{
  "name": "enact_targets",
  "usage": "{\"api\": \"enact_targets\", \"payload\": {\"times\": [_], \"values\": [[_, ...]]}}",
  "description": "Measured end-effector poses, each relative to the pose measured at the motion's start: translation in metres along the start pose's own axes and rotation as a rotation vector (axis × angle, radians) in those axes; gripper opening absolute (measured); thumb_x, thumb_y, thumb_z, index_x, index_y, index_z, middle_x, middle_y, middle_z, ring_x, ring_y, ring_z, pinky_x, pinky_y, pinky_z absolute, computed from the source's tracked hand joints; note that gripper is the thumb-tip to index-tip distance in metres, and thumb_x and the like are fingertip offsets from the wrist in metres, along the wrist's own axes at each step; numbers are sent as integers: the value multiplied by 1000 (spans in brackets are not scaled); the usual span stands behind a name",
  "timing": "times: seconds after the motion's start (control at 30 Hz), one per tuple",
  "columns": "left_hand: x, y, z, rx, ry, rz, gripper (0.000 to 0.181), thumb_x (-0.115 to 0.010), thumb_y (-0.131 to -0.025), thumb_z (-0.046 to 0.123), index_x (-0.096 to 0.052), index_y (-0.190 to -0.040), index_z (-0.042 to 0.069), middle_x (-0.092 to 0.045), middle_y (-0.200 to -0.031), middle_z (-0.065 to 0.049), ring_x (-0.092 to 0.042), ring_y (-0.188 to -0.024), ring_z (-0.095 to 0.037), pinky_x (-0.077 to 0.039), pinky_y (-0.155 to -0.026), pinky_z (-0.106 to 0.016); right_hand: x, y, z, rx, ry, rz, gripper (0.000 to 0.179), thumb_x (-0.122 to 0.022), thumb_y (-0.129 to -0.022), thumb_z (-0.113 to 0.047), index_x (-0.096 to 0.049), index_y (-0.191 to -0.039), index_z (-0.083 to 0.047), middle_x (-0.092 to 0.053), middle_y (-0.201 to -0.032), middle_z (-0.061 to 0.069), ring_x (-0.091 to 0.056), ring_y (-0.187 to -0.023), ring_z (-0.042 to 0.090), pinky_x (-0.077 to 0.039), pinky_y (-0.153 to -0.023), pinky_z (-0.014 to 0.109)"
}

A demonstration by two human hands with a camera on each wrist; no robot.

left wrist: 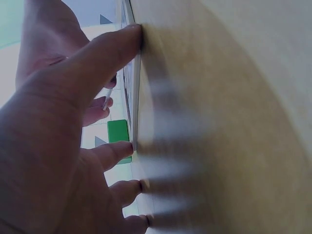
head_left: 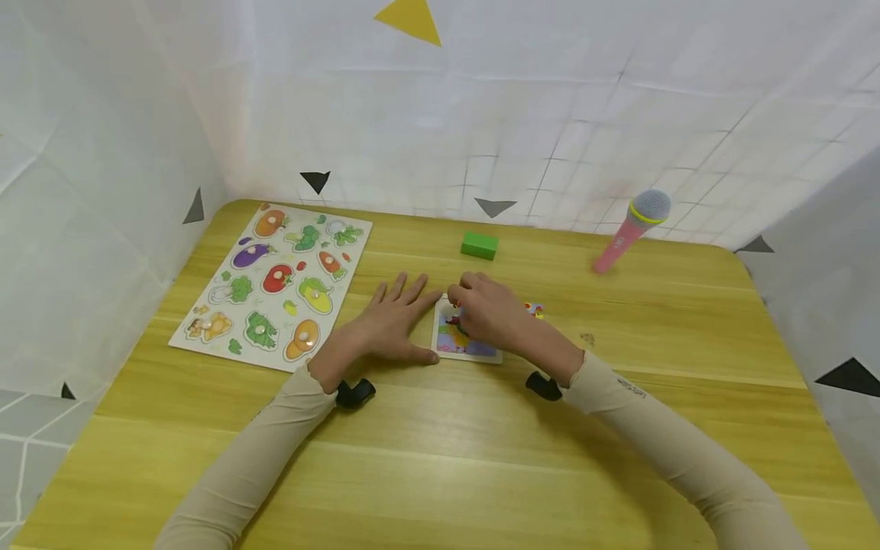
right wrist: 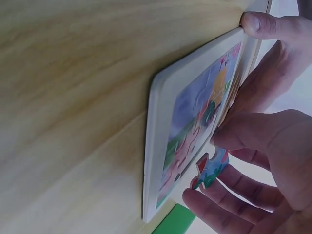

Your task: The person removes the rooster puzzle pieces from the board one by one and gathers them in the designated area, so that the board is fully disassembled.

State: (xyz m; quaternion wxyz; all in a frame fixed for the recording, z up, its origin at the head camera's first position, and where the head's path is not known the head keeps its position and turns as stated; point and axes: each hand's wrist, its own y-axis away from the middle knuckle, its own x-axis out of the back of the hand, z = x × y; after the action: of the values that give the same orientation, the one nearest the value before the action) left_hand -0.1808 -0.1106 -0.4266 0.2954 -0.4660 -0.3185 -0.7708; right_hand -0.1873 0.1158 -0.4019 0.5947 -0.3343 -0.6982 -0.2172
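Note:
A small jigsaw puzzle [head_left: 467,357] in a pale frame lies on the table between the hands. My left hand [head_left: 388,325] rests on the table with its fingers spread, thumb and index fingertips at the frame's left edge. My right hand [head_left: 491,309] is over the puzzle. In the right wrist view its fingers pinch a puzzle piece [right wrist: 213,170] with blue, green and red print, just above the board. The head view hides that piece behind the hand. Another colourful piece [head_left: 534,309] shows just beyond the right hand, partly covered.
A large board of knobbed vegetable pieces [head_left: 275,305] lies at the left. Behind the puzzle sits a green block [head_left: 479,246]. A pink toy microphone [head_left: 629,233] is at the back right. A small brownish patch [head_left: 587,338] is on the table, too small to identify.

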Motion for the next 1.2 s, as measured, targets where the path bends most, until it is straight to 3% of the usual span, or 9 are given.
{"api": "enact_targets", "payload": {"times": [0.27,0.47,0.73,1.2], "values": [[2,0,1,1,-10,10,106,-66,-82,70,-16,-162,22,1,-167,-12,8,-150,-42,1,-116,-62,13,6,5,38,-7,26,18,-70,-85,-1,-70,-103,-4,-58,-92,7,-54,-79,22,-51,-65,34],[2,0,1,1,-14,19,106,-66,-81,71,-17,-162,23,0,-167,-12,6,-150,-42,0,-116,-61,17,12,13,36,-2,33,20,-80,-81,-8,-71,-98,-4,-57,-87,5,-54,-75,21,-50,-64,34],[3,-1,2,4,-12,5,107,-66,-82,70,-16,-162,23,1,-167,-11,8,-150,-41,1,-116,-61,19,27,27,56,66,65,15,-74,-81,1,-71,-95,-3,-57,-85,7,-54,-74,22,-50,-61,34],[1,0,2,11,-13,-2,106,-66,-82,70,-15,-163,23,3,-167,-11,8,-150,-40,2,-117,-61,24,46,40,50,60,76,16,-74,-81,3,-71,-96,-3,-57,-84,7,-50,-70,20,-47,-58,32]]}}
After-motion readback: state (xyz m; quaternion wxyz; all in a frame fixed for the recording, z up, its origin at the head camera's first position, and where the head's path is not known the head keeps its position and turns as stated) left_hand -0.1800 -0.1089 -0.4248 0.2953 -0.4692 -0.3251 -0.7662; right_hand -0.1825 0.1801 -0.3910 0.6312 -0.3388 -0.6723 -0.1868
